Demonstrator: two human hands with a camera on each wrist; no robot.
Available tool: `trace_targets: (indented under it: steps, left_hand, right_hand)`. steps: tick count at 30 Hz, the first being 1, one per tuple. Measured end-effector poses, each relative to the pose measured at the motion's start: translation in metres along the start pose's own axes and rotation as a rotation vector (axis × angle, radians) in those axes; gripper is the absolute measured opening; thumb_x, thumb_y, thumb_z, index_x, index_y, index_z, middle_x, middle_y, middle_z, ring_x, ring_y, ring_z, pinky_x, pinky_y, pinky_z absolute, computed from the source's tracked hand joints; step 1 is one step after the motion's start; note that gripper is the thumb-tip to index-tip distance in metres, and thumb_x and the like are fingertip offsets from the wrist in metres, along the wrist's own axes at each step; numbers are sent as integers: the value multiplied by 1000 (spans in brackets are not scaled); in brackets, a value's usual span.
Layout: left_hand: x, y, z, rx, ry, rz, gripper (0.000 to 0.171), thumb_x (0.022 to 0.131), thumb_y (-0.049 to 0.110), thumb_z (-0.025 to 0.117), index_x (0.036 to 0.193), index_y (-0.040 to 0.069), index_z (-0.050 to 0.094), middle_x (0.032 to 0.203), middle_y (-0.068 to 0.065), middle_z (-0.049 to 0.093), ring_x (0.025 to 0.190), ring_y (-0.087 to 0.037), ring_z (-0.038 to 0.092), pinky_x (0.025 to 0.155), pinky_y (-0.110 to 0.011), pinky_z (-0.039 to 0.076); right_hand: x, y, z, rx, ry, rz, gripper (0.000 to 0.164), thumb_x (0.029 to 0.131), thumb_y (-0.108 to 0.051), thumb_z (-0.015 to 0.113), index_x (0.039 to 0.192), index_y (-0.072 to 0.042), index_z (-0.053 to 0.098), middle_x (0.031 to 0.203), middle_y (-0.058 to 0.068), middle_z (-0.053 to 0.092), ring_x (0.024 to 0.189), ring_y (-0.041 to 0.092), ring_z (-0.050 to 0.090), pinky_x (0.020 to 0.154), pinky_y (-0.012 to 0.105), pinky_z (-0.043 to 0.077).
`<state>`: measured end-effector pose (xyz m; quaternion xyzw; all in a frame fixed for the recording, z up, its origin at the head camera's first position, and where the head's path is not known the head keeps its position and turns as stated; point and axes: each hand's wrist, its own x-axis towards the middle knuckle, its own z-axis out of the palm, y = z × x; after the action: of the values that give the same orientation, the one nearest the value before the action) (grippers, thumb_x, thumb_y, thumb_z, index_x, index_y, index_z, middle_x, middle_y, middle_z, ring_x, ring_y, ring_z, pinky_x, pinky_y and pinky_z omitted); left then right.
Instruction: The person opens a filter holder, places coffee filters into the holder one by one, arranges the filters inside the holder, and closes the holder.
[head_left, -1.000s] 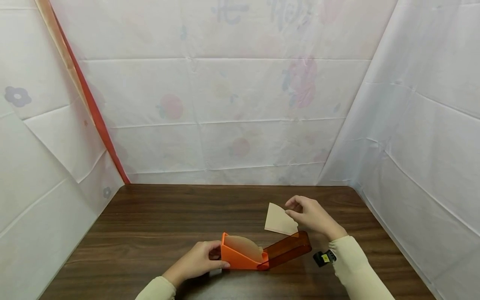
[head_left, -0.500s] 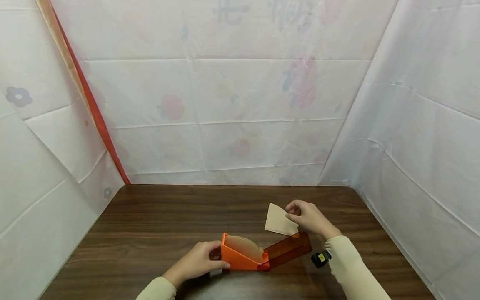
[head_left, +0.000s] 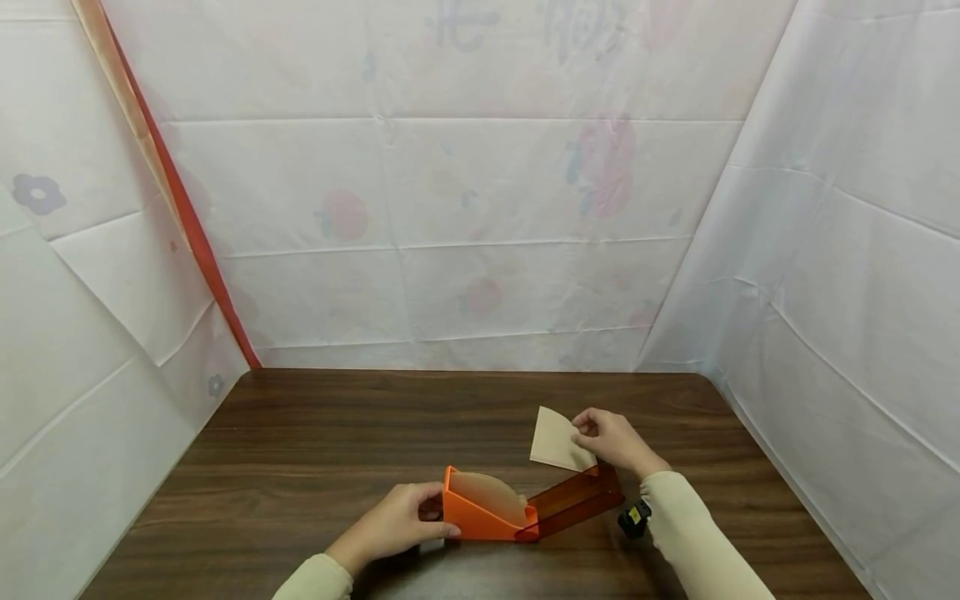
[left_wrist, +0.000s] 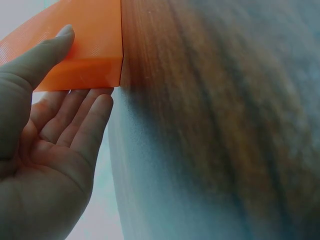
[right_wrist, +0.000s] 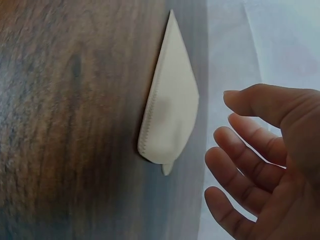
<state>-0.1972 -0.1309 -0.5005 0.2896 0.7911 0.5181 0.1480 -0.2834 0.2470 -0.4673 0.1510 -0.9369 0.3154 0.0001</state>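
**Loose paper at 9 o'clock, right hand close by**

Here's the loose paper [head_left: 557,442], flat on the table [head_left: 337,450], and it lies at 9 o'clock from the right hand [head_left: 613,437] in the head view. That's the relation everything seems to hinge on: the curved edge faces 2 o'clock, towards those fingers. The right hand is clearly nearer, its fingers loosely bent, a gap between thumb and fingertips, nothing held. The right wrist view shows daylight between hand and paper, and there the long axis runs 12 to 6, pointed tip at 12.

And the look of it: pale cream, matte, fan-shaped, 1 crimped seam along a straight side, a small tab at the 6 o'clock end. 1 sheet or several? Can't tell.

Moving outward, the orange holder [head_left: 480,523] sits between 7 and 8 o'clock from the paper, with similar tan paper [head_left: 487,493] inside. Its amber see-through lid [head_left: 573,502] slants off towards 2 o'clock. At the holder's 9 o'clock end, the left hand [head_left: 397,518] grips it, thumb on the near face.
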Motion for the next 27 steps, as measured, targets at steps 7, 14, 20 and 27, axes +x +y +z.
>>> trace_targets:
  steps: [7,14,20,27]
  left_hand:
    - [0,0,0,-11,0,-11,30,91,27,77,117,15,68,107,7,71,101,-11,68,83,-24,55]
    - [0,-1,1,0,7,-18,29,90,28,77,116,17,68,106,8,71,100,-11,68,83,-22,54]
    - [-1,0,1,-5,2,-12,29,91,27,77,115,16,68,105,7,71,100,-11,68,83,-24,55]
    - [0,0,1,-4,0,-6,28,91,27,77,115,16,68,105,8,71,100,-11,68,83,-23,55]
  right_hand:
    - [4,8,7,-11,2,-1,20,95,-12,70,110,0,68,91,1,64,82,16,60,73,36,53]
    - [7,12,13,-31,11,29,23,92,-11,73,112,1,70,97,8,65,85,21,60,75,41,53]
    - [7,12,16,-34,15,61,25,92,-11,74,113,0,70,103,11,65,94,28,61,83,47,52]
    - [10,14,18,-23,14,61,28,90,-10,75,115,3,70,107,13,66,101,32,62,88,49,52]
